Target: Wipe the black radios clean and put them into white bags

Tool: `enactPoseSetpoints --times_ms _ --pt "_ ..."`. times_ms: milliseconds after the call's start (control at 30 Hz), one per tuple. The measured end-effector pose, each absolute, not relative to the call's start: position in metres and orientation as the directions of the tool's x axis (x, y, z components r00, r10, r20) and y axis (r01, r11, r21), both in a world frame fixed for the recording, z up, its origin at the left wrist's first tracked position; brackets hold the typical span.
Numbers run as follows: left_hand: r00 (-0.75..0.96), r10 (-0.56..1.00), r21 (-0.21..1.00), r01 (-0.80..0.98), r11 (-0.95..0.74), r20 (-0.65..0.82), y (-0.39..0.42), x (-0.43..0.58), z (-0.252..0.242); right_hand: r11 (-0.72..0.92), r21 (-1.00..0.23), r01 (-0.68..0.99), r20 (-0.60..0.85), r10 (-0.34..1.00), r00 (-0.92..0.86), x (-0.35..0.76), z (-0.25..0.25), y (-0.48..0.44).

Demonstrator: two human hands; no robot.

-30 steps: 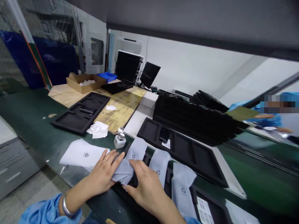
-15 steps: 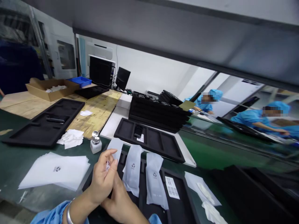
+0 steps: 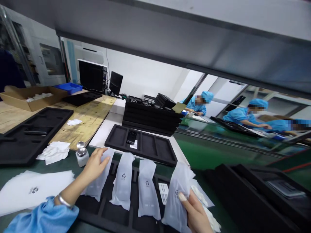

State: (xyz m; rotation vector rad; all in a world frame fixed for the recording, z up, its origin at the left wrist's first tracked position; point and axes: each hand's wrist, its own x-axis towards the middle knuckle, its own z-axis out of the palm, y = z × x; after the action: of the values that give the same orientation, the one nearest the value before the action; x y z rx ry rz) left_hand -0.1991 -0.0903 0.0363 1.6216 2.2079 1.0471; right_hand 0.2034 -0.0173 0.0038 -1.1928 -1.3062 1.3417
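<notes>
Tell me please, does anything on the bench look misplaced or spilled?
I see no spill. Slightly odd: the dispenser bottle has its metal lid open, and crumpled white cloths lie loose, unlike the flat sleeve stack.

One head-worn camera looks forward and down — near the hands [image 3: 96,163], which sit in the lower half of its view. It faces across the tabletop [image 3: 71,159] (tilted, so the overhead shelf [image 3: 170,35] slants down rightward) — to the pale wall [image 3: 148,77] and co-workers [image 3: 236,115] beyond.
</notes>
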Motion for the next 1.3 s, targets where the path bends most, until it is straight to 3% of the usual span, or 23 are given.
enactPoseSetpoints --times_ms 133,300,467,533,633,767,900,1100,1300 --pt "-0.354 0.922 0.574 0.792 0.207 0.156 -0.063 -0.213 0.013 0.004 -0.942 0.335 -0.044 0.990 -0.138 0.228 -0.022 -0.007" --pt "-0.276 0.956 0.495 0.847 0.196 0.095 -0.056 -0.215 0.014 0.259 -0.719 0.644 0.363 0.931 0.030 0.229 -0.018 0.016" --pt "-0.288 0.951 0.414 0.883 0.221 0.108 -0.034 -0.227 0.018 0.222 -0.616 0.756 0.221 0.970 -0.105 0.230 -0.026 0.024" --pt "-0.336 0.936 0.365 0.888 0.279 0.102 -0.016 -0.230 0.014 0.235 -0.568 0.789 0.243 0.963 -0.112 0.224 -0.042 0.011" --pt "-0.432 0.898 0.323 0.864 0.386 0.082 0.017 -0.234 0.006 0.226 -0.545 0.808 0.300 0.952 -0.064 0.218 -0.060 -0.003" --pt "-0.532 0.846 0.302 0.813 0.497 0.040 0.061 -0.241 0.007 0.201 -0.613 0.764 0.281 0.959 -0.028 0.225 -0.050 0.040" --pt "-0.609 0.793 0.276 0.762 0.586 -0.003 0.084 -0.248 0.017 0.005 -0.600 0.800 0.166 0.979 0.118 0.224 -0.027 0.136" --pt "-0.605 0.797 0.268 0.768 0.581 0.005 0.079 -0.239 0.042 -0.120 -0.540 0.833 0.033 0.986 0.164 0.196 0.000 0.226" --pt "-0.538 0.836 0.274 0.825 0.495 0.109 0.006 -0.219 0.085 -0.147 -0.547 0.824 0.039 0.979 0.200 0.257 0.035 0.172"
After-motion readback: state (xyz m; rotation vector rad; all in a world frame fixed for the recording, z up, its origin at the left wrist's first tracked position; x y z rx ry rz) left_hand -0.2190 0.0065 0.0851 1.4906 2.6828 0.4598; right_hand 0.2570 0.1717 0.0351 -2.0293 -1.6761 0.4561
